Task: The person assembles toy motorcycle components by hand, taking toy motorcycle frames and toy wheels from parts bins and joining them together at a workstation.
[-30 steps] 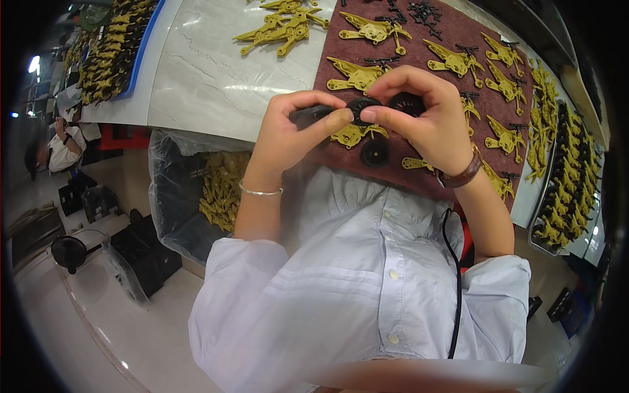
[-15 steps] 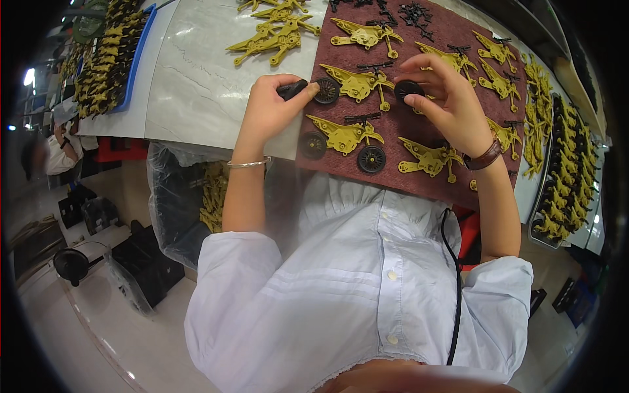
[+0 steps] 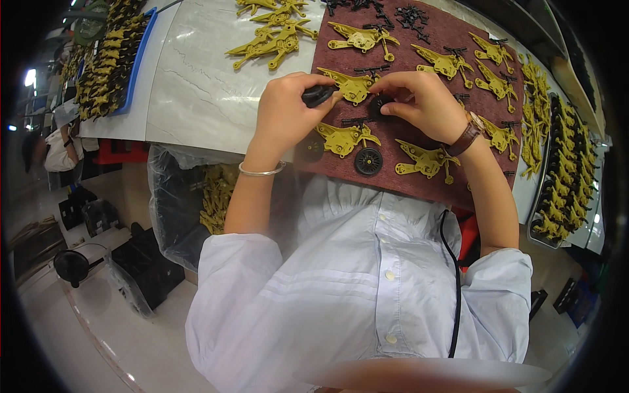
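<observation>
Head view: a round black plastic wheel (likely light, stiff, best held by its rim) is being pinched by the right hand above the dark-red cloth mat; the left hand is gripping a rounded black piece at the mat's left edge.

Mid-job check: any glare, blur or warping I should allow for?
Head view: edges bow toward the black rim; a lamp glares at far left; a pale band blurs out of focus at the bottom; the right hand partly shades its dark wheel; the spoked wheel below reads clearer.
</observation>
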